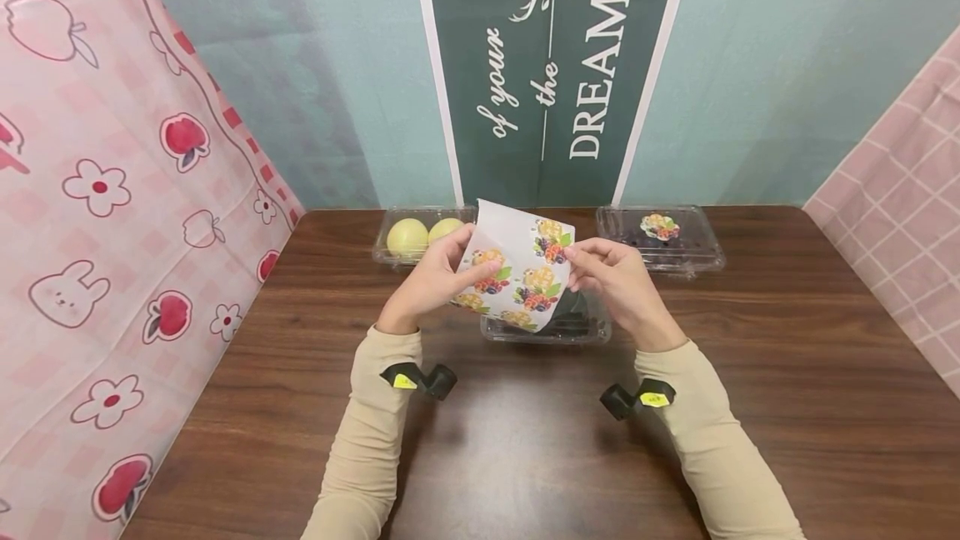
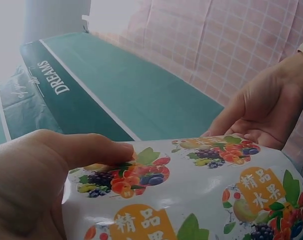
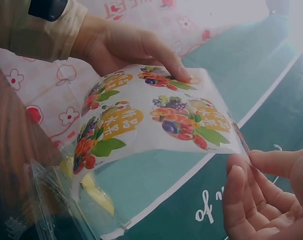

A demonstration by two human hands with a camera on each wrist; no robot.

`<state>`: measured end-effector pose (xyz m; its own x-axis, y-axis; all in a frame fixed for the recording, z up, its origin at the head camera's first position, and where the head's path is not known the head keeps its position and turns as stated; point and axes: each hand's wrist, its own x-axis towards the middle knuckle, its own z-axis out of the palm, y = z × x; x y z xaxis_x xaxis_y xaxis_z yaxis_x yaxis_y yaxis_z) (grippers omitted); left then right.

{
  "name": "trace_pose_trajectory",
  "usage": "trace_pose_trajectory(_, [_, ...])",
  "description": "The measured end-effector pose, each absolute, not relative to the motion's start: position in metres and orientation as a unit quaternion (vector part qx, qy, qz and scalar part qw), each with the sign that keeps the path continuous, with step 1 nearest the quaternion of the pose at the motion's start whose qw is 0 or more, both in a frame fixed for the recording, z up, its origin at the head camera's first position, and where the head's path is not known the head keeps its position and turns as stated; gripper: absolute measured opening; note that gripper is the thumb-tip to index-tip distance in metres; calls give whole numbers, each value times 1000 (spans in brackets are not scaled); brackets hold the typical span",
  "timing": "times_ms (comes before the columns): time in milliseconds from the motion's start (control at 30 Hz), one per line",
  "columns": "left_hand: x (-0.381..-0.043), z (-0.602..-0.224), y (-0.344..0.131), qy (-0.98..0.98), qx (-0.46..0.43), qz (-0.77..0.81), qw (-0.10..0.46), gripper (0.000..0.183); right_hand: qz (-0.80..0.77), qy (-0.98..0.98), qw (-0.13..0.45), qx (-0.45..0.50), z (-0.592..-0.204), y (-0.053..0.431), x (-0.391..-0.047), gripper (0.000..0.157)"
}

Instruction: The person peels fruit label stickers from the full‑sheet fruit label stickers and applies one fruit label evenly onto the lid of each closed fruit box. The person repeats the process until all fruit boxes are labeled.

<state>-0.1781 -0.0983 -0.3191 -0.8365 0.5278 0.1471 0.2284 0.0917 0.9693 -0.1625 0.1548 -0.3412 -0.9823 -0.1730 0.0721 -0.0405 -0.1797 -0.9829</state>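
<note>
A white sticker sheet (image 1: 517, 233) printed with colourful fruit labels is held up above the table between both hands. My left hand (image 1: 431, 282) grips its left side, thumb lying across the printed face and fingers behind. At the right edge, my right hand (image 1: 618, 286) pinches the sheet by a fruit label (image 3: 244, 145), thumb against fingertips. The sheet bows in the left wrist view, where orange patches with white characters show on the labels (image 2: 256, 190). Beneath it stands a clear plastic box (image 1: 588, 330) with dark contents, partly hidden by the sheet.
At the back left, a clear box (image 1: 382, 255) holds yellow-green round fruit (image 1: 408, 237). Another clear box (image 1: 701, 252) with dark contents stands at the back right, a fruit sticker (image 1: 660, 227) on its lid. Curtains rise behind the brown wooden table (image 1: 510, 440) and on both sides.
</note>
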Motion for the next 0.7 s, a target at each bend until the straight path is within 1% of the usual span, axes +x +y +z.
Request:
trace_pose_trajectory(133, [-177, -318, -99, 727, 257, 623, 130, 38, -760, 643, 33, -90, -339, 156, -161, 21])
trace_pose_trajectory(367, [-181, -322, -99, 730, 246, 609, 190, 38, -726, 680, 50, -83, -341, 161, -165, 21])
trace_pose_trajectory(433, [-185, -327, -98, 743, 244, 591, 198, 38, -708, 699, 53, -79, -344, 162, -168, 21])
trace_pose_trajectory(533, [-193, -335, -95, 761, 223, 578, 190, 38, -677, 730, 55, -77, -349, 164, -172, 17])
trace_pose_trajectory(700, [-197, -343, -88, 746, 147, 630, 158, 36, -649, 754, 37, -91, -353, 163, -174, 5])
